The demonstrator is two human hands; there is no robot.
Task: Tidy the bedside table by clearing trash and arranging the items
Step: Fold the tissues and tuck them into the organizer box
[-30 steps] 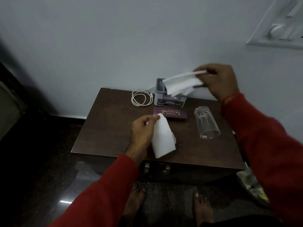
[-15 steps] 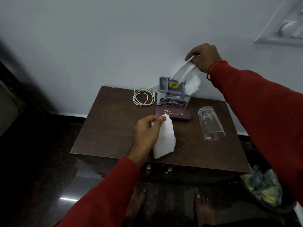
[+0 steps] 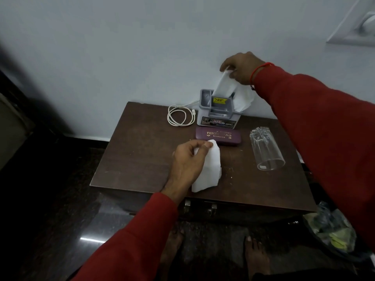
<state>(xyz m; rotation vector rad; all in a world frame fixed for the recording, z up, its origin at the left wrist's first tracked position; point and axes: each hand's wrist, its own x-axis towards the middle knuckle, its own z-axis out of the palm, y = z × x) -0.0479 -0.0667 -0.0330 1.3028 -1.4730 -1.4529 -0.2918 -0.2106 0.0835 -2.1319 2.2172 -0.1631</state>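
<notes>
Both hands hold tissues at the table (image 3: 142, 159).
Right hand (image 3: 243, 66) pinches a tissue (image 3: 225, 86) above the holder (image 3: 218, 110) at 12 o'clock; left hand (image 3: 187, 161) grips a folded tissue (image 3: 209, 169) at centre, glass (image 3: 265, 149) at 3 o'clock.

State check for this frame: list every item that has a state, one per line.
Left hand: pinching a white tissue over the table.
Right hand: gripping tissues at the grey holder.
Glass: upside down, empty.
Spectacle case: closed, flat.
Cable: coiled.

Cable (image 3: 180, 117) left of organizer (image 3: 218, 116)
</notes>
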